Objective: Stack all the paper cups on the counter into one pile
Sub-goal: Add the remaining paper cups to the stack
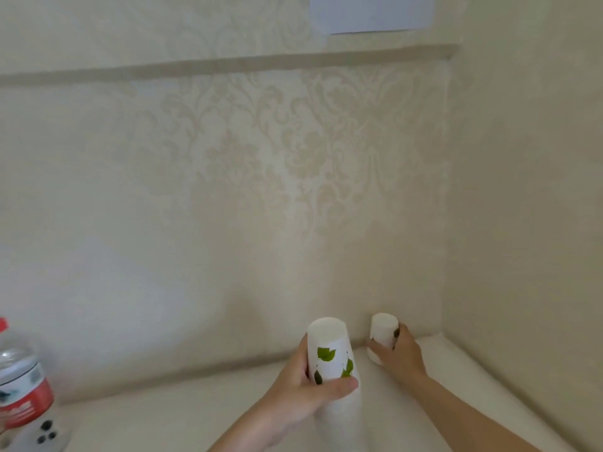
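Observation:
A stack of white paper cups (329,350) with green leaf prints stands upside down at the middle of the white counter (182,415). My left hand (303,389) is wrapped around the stack, thumb across its front. Further back to the right, near the corner of the walls, a single white paper cup (382,329) is upside down. My right hand (399,353) grips this cup from the right side, fingers around it. I cannot tell whether that cup touches the counter.
A clear plastic bottle (23,380) with a red label and red cap stands at the left edge, with a white object with dark dots (45,435) in front of it. Patterned wallpapered walls close the counter at the back and right.

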`<state>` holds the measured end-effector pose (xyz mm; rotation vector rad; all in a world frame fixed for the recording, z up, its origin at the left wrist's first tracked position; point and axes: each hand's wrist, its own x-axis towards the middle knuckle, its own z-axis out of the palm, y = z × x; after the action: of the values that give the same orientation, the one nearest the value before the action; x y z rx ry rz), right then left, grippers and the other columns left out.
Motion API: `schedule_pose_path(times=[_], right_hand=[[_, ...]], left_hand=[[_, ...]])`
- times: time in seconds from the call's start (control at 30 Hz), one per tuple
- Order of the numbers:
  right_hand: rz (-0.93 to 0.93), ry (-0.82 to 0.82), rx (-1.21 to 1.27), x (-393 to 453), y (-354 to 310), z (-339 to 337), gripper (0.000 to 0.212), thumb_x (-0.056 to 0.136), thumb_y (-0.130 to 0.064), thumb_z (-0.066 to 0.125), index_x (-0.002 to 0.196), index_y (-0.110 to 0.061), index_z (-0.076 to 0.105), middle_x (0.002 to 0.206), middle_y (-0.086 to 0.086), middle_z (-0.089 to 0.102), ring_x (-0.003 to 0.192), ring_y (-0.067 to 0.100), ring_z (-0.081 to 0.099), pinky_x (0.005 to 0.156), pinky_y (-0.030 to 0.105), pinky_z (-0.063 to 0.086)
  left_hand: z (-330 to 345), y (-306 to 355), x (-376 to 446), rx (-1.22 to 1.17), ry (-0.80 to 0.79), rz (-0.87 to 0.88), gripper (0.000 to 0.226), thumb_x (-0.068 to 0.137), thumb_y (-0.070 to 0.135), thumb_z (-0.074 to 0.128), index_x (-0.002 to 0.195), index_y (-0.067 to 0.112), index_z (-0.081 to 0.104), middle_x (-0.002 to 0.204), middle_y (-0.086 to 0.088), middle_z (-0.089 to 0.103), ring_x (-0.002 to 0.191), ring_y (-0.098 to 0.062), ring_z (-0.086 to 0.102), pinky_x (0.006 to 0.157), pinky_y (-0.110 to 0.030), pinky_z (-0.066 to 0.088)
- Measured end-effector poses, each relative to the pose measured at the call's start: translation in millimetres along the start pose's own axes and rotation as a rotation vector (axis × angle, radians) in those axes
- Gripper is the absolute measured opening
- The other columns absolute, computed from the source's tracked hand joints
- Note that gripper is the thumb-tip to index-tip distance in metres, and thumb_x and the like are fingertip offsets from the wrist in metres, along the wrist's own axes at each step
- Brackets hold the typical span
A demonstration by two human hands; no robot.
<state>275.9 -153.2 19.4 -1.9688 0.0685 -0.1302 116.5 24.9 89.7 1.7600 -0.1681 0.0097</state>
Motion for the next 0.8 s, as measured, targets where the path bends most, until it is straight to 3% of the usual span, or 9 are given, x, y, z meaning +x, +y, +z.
schedule_pose_path(times=[0.07, 0.13, 0.23, 0.33, 0.4, 0.57, 0.7, 0.8], right_hand=[[-0.015, 0.031, 0.034, -5, -14, -16, 0.066, 0.078, -0.033, 0.079, 0.129, -0.005, 0.049, 0.124, 0.014, 0.062, 0.096, 0.025, 0.056, 0.086, 0.037, 0.049], [-0.076, 0.032, 0.118, -16, -40, -44, 0.066, 0.075, -0.038, 0.079, 0.130, -0.012, 0.051, 0.121, 0.009, 0.063, 0.100, 0.024, 0.060, 0.085, 0.038, 0.052], [-0.210, -0.085, 0.267, -42, -89, -88, 0.056, 0.075, -0.042, 0.078, 0.125, -0.023, 0.059, 0.116, -0.001, 0.067, 0.107, 0.020, 0.065, 0.083, 0.035, 0.056], [-0.346, -0.229, 0.221, -90, -125, -119, 0.051, 0.075, -0.047, 0.074, 0.120, -0.025, 0.062, 0.116, -0.005, 0.071, 0.110, 0.015, 0.067, 0.094, 0.042, 0.056], [-0.415, -0.286, 0.148, -123, -138, -129, 0.049, 0.079, -0.045, 0.073, 0.122, -0.026, 0.061, 0.116, -0.008, 0.071, 0.109, 0.012, 0.067, 0.094, 0.038, 0.056], [-0.431, -0.360, 0.067, -179, -132, -125, 0.048, 0.076, -0.043, 0.078, 0.119, -0.031, 0.061, 0.112, -0.012, 0.072, 0.102, 0.006, 0.070, 0.086, 0.030, 0.059], [-0.391, -0.374, 0.042, -190, -110, -117, 0.045, 0.078, -0.032, 0.079, 0.118, -0.032, 0.059, 0.114, -0.012, 0.070, 0.104, 0.006, 0.069, 0.085, 0.027, 0.059], [-0.364, -0.382, -0.002, -191, -88, -109, 0.056, 0.075, -0.033, 0.081, 0.126, -0.029, 0.056, 0.117, -0.013, 0.069, 0.107, 0.007, 0.068, 0.092, 0.031, 0.057]], left_hand=[[3, -1, 0, 0.005, -0.022, -0.017, 0.056, 0.079, 0.007, 0.080, 0.122, 0.032, 0.054, 0.104, 0.010, 0.074, 0.097, -0.002, 0.071, 0.080, -0.018, 0.054], [6, 1, -2, -0.006, -0.027, -0.017, 0.054, 0.077, 0.012, 0.081, 0.119, 0.033, 0.055, 0.104, 0.011, 0.073, 0.096, -0.002, 0.070, 0.081, -0.020, 0.054], [11, 3, -3, -0.041, -0.016, -0.023, 0.055, 0.071, 0.019, 0.083, 0.117, 0.035, 0.057, 0.105, 0.009, 0.073, 0.096, -0.006, 0.069, 0.086, -0.026, 0.055], [25, 9, -19, -0.029, -0.054, -0.032, 0.054, 0.071, 0.021, 0.084, 0.116, 0.034, 0.058, 0.108, 0.007, 0.073, 0.102, -0.011, 0.068, 0.096, -0.034, 0.054], [38, 13, -31, -0.024, -0.104, -0.023, 0.051, 0.073, 0.022, 0.084, 0.117, 0.030, 0.059, 0.109, 0.006, 0.072, 0.106, -0.015, 0.068, 0.098, -0.038, 0.053], [54, 15, -55, -0.032, -0.210, -0.025, 0.068, 0.074, 0.019, 0.085, 0.131, 0.033, 0.051, 0.125, 0.011, 0.068, 0.116, -0.007, 0.065, 0.097, -0.029, 0.053], [25, -4, -66, -0.014, -0.218, -0.073, 0.102, 0.061, 0.028, 0.091, 0.145, 0.037, 0.033, 0.144, 0.012, 0.050, 0.135, -0.009, 0.046, 0.115, -0.035, 0.037], [1, -14, -71, -0.157, -0.125, -0.116, 0.092, 0.060, 0.044, 0.086, 0.140, 0.037, 0.040, 0.148, 0.008, 0.046, 0.135, -0.012, 0.046, 0.120, -0.040, 0.030]])
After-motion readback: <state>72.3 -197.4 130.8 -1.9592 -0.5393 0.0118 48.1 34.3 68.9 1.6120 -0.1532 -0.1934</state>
